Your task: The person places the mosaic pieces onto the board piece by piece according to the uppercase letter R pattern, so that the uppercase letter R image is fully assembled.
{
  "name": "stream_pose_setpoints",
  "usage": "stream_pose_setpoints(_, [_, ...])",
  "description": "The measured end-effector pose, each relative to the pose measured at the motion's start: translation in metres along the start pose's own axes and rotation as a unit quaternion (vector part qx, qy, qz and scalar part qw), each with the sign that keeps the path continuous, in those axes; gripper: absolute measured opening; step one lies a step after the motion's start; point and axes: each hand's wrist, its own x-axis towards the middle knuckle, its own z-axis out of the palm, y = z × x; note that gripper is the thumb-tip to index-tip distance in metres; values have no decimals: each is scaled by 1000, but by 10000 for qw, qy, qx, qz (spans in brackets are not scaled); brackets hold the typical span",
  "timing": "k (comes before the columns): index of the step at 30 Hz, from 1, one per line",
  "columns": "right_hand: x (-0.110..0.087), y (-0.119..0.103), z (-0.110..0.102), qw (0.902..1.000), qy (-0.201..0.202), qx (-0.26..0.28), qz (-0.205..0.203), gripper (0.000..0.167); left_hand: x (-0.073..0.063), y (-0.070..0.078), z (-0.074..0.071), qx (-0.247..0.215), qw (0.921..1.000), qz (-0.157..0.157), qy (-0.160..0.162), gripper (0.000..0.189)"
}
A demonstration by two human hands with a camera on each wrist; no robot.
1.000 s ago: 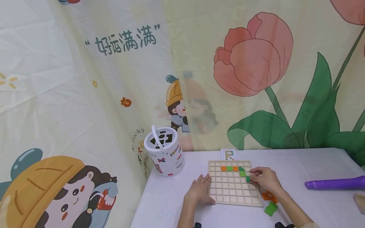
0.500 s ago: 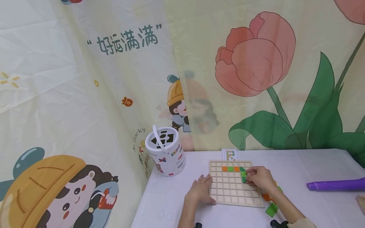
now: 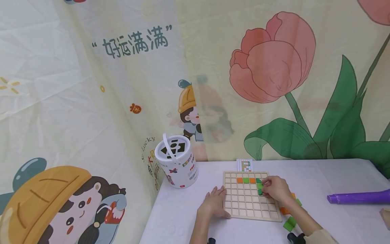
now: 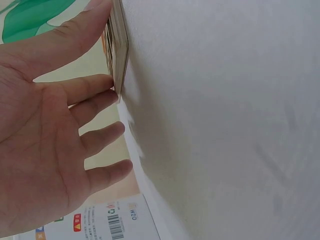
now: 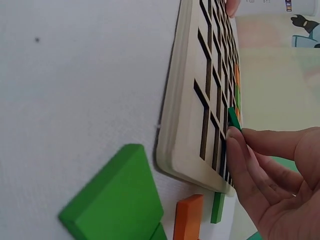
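Observation:
A wooden grid board lies on the white table. My left hand rests against its left edge; in the left wrist view that hand's fingers are extended, with thumb and fingertips at the board's side. At the board's right part, my right hand pinches a dark green piece between thumb and forefinger, over a cell. Above it in the grid sit a light green tile and a dark green rounded piece. Leftward runs a row of orange and light green tiles.
Loose green tiles and orange tiles lie right of the board, partly behind my right forearm. A patterned card is behind the board. A white lidded bucket stands at back left, a purple tube at right.
My right hand has moved a little left and up over the board, bringing the dark green piece to a cell below the light green tile. The left hand has stayed in place.

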Motion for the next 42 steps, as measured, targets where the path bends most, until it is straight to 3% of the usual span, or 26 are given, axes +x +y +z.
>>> stream_pose_setpoints(16, [3, -7, 5, 9962, 131, -794, -327, 18, 0, -3, 0, -55, 10000, -18, -21, 103])
stream_pose_setpoints(23, [-1, -4, 5, 9880, 359, -1280, -789, 20, 0, -2, 0, 22, 10000, 12, 22, 102])
stream_pose_setpoints(30, [-14, -10, -15, 9869, 641, -1304, -694, 21, -1, 0, -1, 25, 9999, 101, 0, 100])
stream_pose_setpoints(35, [-24, -13, -33, 9833, 697, -1438, -869, 19, -1, 0, -1, -83, 10000, 35, 2, 101])
stream_pose_setpoints(42, [-30, -1, -50, 9822, 732, -1490, -876, 19, 0, -1, 0, -101, 9999, 53, -36, 101])
